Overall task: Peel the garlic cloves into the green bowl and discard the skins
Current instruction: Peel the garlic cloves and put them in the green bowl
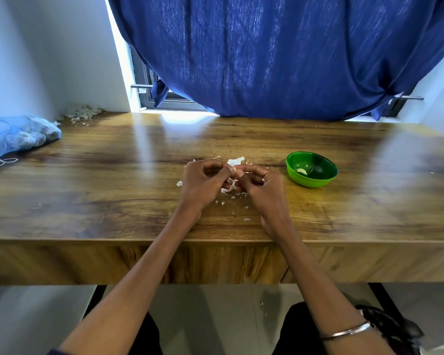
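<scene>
Garlic (230, 187) sits pinched between both hands above the middle of the surface (113, 175). The left hand (203, 179) and right hand (260, 183) meet fingertip to fingertip, fingers curled round it, forearms reaching over the near edge. Skins (235, 162) lie scattered just beyond and under the hands. The bowl (312, 172), near the right hand, holds one clove (302, 171). A blue bag (16, 134) lies far left.

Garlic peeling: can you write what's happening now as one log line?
step: peeling | both hands pinch garlic clove | green bowl: one peeled clove | skins on table
</scene>
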